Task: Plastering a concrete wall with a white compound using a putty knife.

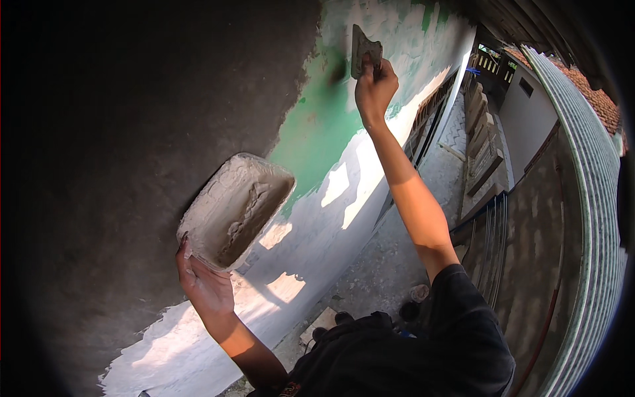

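My left hand [209, 286] holds a rectangular tub [270, 173] by its lower end, with the thumb over the rim and the palm underneath. Whitish putty [246, 210] clings to the tub's inside and coats its rim. Raised high and stretched out, my right hand [377, 91] is closed around a small flat putty knife [360, 47], its blade smeared grey. The knife is up by the wall [311, 129], which shows green paint with whitish smears; whether the blade touches it I cannot tell.
Dark grey bare wall [132, 119] fills the left. Below the green runs a white, sunlit band [264, 298]. To the right lie a narrow concrete passage [377, 264], stacked blocks [486, 149] and a corrugated sheet [582, 159]. A pale slab [321, 324] rests near my feet.
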`<state>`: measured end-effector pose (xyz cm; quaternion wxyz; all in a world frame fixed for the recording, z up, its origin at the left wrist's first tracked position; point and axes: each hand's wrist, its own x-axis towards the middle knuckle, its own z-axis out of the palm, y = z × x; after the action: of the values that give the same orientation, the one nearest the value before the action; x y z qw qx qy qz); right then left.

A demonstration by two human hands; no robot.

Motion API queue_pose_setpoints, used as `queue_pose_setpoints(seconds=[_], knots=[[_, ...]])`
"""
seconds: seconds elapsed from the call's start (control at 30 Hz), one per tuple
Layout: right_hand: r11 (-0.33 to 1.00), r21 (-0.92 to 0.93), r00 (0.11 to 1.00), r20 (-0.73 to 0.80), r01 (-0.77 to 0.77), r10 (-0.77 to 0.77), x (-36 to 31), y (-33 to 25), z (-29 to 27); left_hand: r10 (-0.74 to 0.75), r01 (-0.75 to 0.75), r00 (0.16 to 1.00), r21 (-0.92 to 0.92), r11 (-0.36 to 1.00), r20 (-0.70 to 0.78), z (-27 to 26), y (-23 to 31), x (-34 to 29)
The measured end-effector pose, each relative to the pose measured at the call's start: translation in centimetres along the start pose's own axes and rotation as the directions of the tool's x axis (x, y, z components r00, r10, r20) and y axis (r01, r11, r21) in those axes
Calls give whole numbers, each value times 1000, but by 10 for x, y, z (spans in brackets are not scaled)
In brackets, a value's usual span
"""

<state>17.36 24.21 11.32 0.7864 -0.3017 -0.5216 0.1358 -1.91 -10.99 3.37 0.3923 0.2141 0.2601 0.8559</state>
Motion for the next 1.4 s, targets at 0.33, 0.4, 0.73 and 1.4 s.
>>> queue_pose_setpoints(seconds=[0.33,0.4,0.73,1.4], knots=[[983,-36,977,126,178,-172,-96,-65,42,23,-23,999,20,1000,-25,0,5,-6],[976,-12,964,160,219,-214,-105,-69,31,24,-24,1000,17,1000,-15,0,4,-2],[987,123,525,849,-102,-52,-66,-126,-77,-55,58,995,33,998,-81,-11,-30,7],[932,326,-154,941,159,-303,-146,-117,-85,-31,146,961,413,899,-273,-54,-94,-10]])
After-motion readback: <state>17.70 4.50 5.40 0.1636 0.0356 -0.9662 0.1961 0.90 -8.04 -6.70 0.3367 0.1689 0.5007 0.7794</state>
